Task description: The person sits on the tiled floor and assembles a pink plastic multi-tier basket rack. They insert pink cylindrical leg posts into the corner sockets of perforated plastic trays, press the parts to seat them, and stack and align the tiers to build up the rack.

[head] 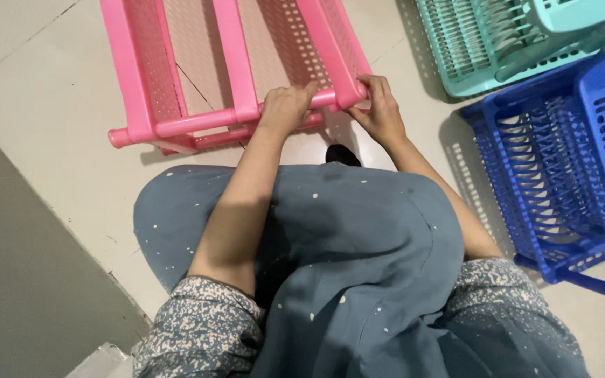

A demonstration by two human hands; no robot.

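Observation:
A pink plastic rack (176, 70) with perforated shelves lies on the tiled floor in front of me. My left hand (285, 108) grips its near horizontal pink bar (197, 124) from above. My right hand (379, 108) holds the right end of that same bar, fingers wrapped around the corner joint. Both forearms reach out over my blue-grey spotted skirt (344, 252), which fills the lower middle of the view.
A blue plastic rack (561, 168) lies on the floor at the right, with a teal one (484, 42) behind it at the top right. A grey strip (15, 280) runs along the lower left beside the pale floor tiles (50, 91).

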